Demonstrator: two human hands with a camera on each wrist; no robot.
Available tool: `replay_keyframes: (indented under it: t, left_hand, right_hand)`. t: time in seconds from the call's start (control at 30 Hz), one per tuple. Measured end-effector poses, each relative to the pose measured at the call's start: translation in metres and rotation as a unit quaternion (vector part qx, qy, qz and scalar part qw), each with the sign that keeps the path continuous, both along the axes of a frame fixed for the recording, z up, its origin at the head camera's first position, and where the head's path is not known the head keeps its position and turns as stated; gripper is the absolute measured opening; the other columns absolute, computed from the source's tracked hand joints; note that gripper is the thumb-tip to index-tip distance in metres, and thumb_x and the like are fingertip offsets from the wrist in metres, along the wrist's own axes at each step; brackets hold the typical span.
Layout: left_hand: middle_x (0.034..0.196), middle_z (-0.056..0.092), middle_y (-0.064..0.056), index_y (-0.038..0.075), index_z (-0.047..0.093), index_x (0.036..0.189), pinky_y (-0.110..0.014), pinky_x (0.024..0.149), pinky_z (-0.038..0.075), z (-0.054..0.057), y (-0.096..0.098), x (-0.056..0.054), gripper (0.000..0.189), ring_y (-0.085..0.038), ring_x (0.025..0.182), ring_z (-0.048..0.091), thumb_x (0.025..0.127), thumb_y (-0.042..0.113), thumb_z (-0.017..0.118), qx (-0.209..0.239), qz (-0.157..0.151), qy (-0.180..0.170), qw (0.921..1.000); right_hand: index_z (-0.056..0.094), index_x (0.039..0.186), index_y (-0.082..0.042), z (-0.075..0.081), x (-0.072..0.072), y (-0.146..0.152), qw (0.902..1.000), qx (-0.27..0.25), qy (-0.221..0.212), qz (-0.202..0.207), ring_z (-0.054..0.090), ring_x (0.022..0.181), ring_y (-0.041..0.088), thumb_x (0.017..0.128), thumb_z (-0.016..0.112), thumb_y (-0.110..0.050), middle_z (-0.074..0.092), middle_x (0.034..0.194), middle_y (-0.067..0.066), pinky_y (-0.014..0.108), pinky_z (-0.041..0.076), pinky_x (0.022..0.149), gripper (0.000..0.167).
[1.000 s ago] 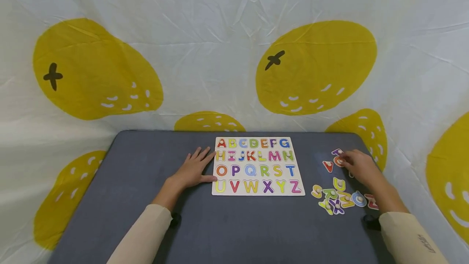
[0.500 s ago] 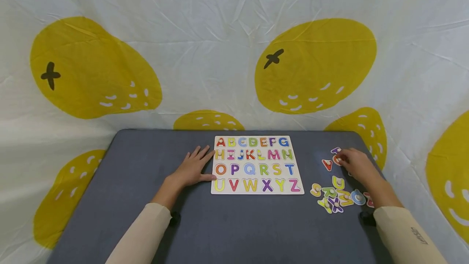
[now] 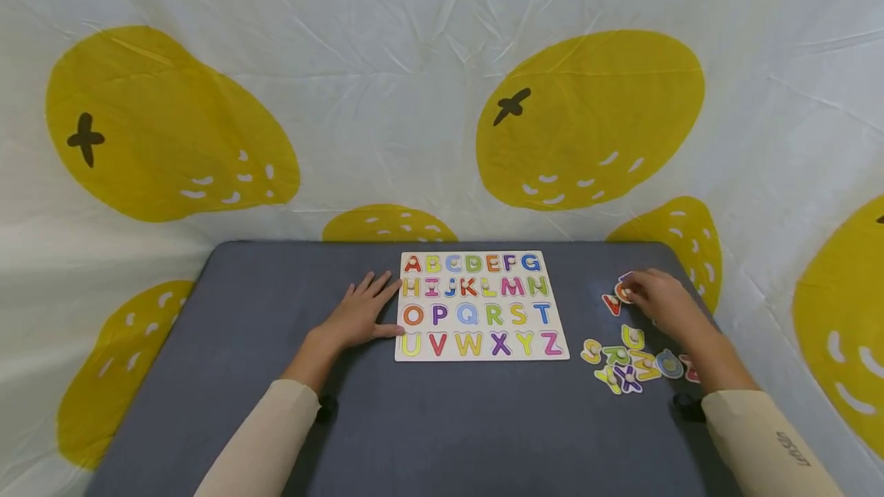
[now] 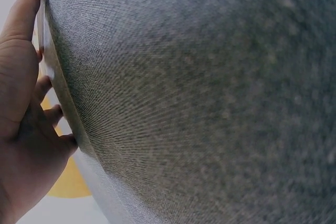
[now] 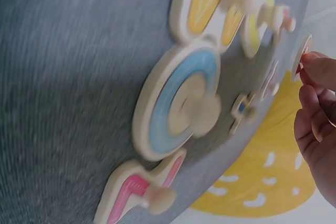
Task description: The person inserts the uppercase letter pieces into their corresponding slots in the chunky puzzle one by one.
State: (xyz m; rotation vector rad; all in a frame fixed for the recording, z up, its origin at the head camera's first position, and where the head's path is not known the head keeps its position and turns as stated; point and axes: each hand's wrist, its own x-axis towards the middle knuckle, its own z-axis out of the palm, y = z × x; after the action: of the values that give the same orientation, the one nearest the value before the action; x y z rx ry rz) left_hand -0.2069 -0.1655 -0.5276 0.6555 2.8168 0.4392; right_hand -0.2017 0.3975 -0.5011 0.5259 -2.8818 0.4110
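My left hand [image 3: 355, 313] lies spread on the table, its thumb and fingertips at the left edge of a white alphabet puzzle board [image 3: 551, 299]. Knobbed letters fill the board's two upper rows; the lower two show letters without knobs. At the right, my right hand [image 3: 663, 297] pinches an orange-red round letter piece, seemingly an O [image 3: 623, 293]. In the right wrist view this letter piece [image 5: 300, 59] is raised off the table between thumb and fingers. A red V piece [image 3: 611, 304] lies just left of it, and a purple piece [image 3: 625, 276] is partly hidden behind.
Nearer me lies a cluster of loose knobbed letters, among them a yellow U [image 3: 631, 337], a green R [image 3: 617, 357], a blue Q [image 3: 669, 364] and a purple X [image 3: 628, 379]. A patterned cloth [image 3: 387, 136] hangs behind the grey table [image 3: 442, 420].
My right hand has shifted slightly left with the round letter piece, which now sits closer to the V. My left hand stays at the board. The head view has tilted a little.
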Motion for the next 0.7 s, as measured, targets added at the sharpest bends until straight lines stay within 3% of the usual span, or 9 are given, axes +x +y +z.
replay_keyframes:
  t: [0.23,0.5,0.7]
  left_hand:
    - [0.172,0.021,-0.014,0.019,0.028,0.165,-0.071,0.122,0.016,0.003,0.000,0.001,0.098,-0.045,0.159,0.012,0.090,0.062,0.071,0.000,0.002,-0.005,1.0000]
    - [0.172,0.022,-0.014,0.019,0.028,0.165,-0.071,0.122,0.017,0.002,0.000,0.000,0.098,-0.045,0.159,0.013,0.089,0.062,0.071,0.003,0.000,-0.002,1.0000]
    - [0.172,0.021,-0.014,0.019,0.027,0.166,-0.071,0.122,0.017,0.002,0.000,0.000,0.099,-0.045,0.159,0.012,0.089,0.063,0.072,-0.001,0.002,-0.003,1.0000]
  right_hand:
    - [0.073,0.099,0.000,0.005,-0.004,-0.028,0.9992,-0.008,-0.031,0.023,0.066,0.083,0.031,0.091,0.075,-0.003,0.067,0.091,0.012,0.052,0.056,0.076,0.008]
    - [0.074,0.102,-0.003,0.011,-0.005,-0.068,0.9972,-0.008,-0.067,0.030,0.064,0.087,0.026,0.092,0.076,-0.006,0.069,0.094,0.010,0.049,0.056,0.080,0.010]
    - [0.075,0.103,-0.005,0.012,-0.009,-0.099,0.9953,-0.002,-0.076,0.060,0.062,0.086,0.023,0.092,0.077,-0.008,0.070,0.094,0.007,0.047,0.056,0.082,0.011]
